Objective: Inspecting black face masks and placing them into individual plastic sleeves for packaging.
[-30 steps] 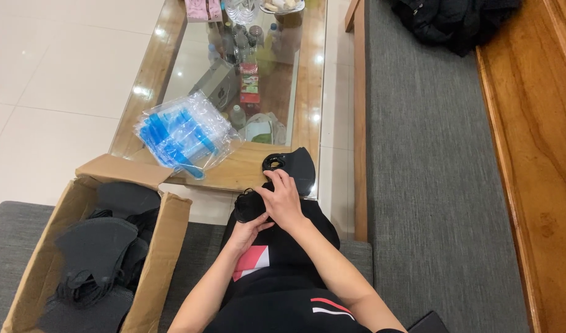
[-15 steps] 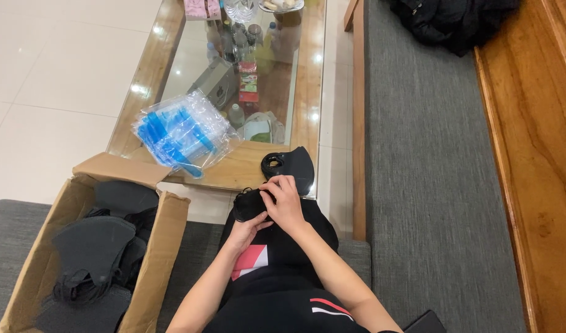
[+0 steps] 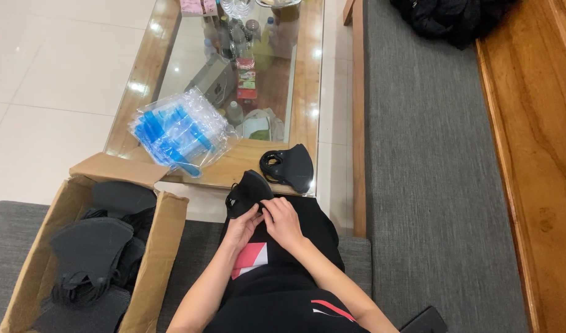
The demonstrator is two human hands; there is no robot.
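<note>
Both hands, left & right, pinch a black fabric face mask over the lap, nr the glass-topped wooden bench edge. Risk: loose grip, mask drops to floor.

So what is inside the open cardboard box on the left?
The cardboard box holds a loose pile of black face masks with their ear loops tangled. The pile covers the bottom, so anything under it cannot be seen.
</note>
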